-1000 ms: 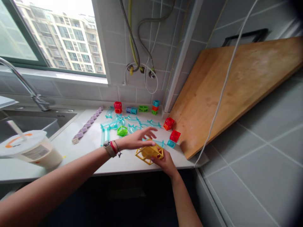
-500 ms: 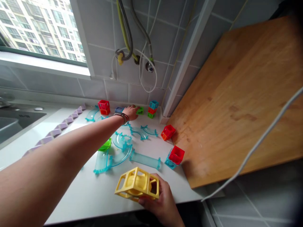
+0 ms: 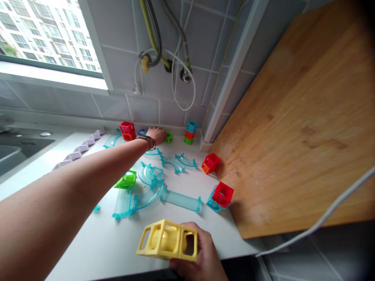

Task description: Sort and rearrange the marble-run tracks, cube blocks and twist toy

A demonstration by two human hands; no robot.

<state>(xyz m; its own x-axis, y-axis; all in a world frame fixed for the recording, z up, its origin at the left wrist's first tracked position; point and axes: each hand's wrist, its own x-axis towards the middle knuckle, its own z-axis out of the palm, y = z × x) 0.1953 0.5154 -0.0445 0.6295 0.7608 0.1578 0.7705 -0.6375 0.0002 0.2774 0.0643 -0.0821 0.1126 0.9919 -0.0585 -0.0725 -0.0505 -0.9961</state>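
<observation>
R hand (image 3: 202, 253) gripped yellow cube (image 3: 167, 245) at counter (image 3: 96, 249) edge; L hand (image 3: 157, 134) fingers closed on green block (image 3: 168, 137) by wall.

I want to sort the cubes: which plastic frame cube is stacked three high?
The blue-red-green cube stack by the back wall corner; other cubes stand single or paired.

No text, label, brand, number or sign can be read anywhere.
</observation>
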